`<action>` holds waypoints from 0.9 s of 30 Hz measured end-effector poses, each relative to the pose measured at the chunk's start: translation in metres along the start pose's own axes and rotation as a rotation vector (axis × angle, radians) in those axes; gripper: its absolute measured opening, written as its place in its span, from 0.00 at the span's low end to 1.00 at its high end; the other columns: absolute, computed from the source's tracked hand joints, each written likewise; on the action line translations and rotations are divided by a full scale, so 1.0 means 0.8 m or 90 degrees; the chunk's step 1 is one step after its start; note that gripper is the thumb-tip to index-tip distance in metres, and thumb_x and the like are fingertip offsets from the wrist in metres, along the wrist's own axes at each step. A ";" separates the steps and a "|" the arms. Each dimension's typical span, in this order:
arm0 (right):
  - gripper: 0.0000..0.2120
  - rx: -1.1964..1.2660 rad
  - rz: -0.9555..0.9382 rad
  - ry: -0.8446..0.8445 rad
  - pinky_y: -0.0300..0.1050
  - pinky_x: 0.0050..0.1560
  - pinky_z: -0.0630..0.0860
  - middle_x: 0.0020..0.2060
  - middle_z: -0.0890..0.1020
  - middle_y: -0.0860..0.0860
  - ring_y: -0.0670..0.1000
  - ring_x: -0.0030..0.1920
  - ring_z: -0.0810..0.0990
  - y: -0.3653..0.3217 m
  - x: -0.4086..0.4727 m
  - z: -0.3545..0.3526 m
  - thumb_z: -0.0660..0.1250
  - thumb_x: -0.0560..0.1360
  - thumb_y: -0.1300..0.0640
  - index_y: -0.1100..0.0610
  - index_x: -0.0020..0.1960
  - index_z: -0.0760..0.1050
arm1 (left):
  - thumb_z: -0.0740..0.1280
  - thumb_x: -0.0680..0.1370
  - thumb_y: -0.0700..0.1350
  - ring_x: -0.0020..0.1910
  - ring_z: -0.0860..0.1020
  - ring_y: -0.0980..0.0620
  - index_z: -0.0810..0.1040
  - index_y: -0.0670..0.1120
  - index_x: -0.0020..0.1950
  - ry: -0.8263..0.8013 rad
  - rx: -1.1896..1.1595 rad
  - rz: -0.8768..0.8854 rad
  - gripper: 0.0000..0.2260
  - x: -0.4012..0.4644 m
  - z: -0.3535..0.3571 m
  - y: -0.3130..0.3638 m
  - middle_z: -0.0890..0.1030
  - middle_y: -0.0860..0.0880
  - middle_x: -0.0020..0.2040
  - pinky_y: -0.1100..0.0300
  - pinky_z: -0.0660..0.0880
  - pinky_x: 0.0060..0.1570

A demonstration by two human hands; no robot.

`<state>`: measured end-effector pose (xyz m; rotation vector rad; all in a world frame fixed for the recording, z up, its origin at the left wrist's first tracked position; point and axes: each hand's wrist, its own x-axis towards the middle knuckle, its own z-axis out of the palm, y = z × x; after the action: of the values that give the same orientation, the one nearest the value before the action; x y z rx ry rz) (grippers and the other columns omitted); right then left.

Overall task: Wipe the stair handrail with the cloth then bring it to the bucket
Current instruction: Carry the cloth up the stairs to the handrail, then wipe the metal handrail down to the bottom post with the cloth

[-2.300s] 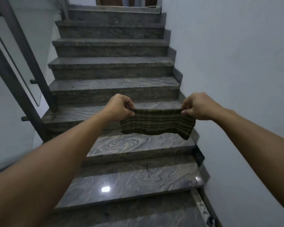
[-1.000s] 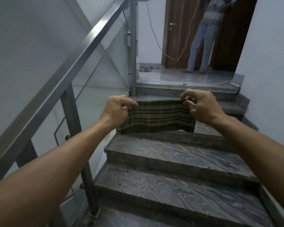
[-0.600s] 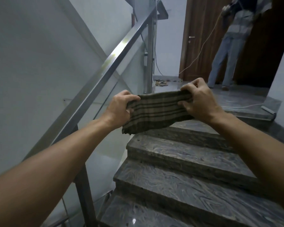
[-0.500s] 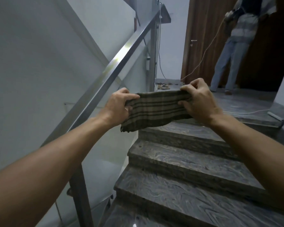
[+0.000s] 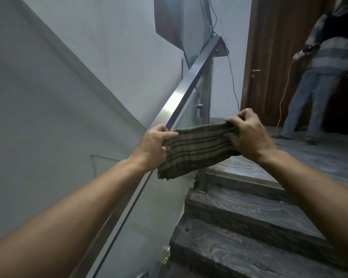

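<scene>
A green-and-brown striped cloth (image 5: 197, 149) is stretched between my two hands in front of me. My left hand (image 5: 153, 145) grips its left end and my right hand (image 5: 247, 137) grips its right end. The steel handrail (image 5: 189, 85) runs diagonally up from lower left to a top post (image 5: 206, 109), passing just behind my left hand. The cloth hangs beside the rail; I cannot tell whether it touches it. No bucket is in view.
Dark marble steps (image 5: 249, 221) climb on the right to a landing (image 5: 319, 157). A person in jeans (image 5: 313, 81) stands there by a brown door (image 5: 273, 57), holding a cord. A glass panel (image 5: 145, 207) fills the space under the rail. White wall lies left.
The view has moved up the stairs and turned left toward the rail. Both hands, still gripping the cloth, now sit close beside the handrail near the top post.
</scene>
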<state>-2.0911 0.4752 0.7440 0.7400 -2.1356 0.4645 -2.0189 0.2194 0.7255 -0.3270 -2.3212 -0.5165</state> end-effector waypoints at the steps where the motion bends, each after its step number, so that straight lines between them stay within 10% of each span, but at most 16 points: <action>1: 0.16 0.006 -0.001 0.000 0.57 0.53 0.76 0.50 0.72 0.60 0.59 0.52 0.72 0.006 0.016 0.005 0.69 0.72 0.60 0.61 0.59 0.76 | 0.67 0.74 0.32 0.50 0.74 0.52 0.78 0.44 0.64 0.001 0.007 -0.010 0.19 0.015 0.001 -0.003 0.74 0.50 0.49 0.66 0.72 0.52; 27: 0.13 0.042 0.031 -0.045 0.52 0.59 0.73 0.57 0.70 0.58 0.60 0.57 0.72 0.135 0.484 0.154 0.64 0.74 0.64 0.63 0.59 0.75 | 0.63 0.75 0.37 0.50 0.75 0.39 0.75 0.40 0.49 -0.069 0.227 -0.174 0.05 0.384 0.028 -0.058 0.70 0.42 0.53 0.47 0.76 0.51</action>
<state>-2.4253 0.3550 0.9685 0.7525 -2.2179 0.5445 -2.2664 0.2140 0.9149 0.1368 -2.5211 -0.2077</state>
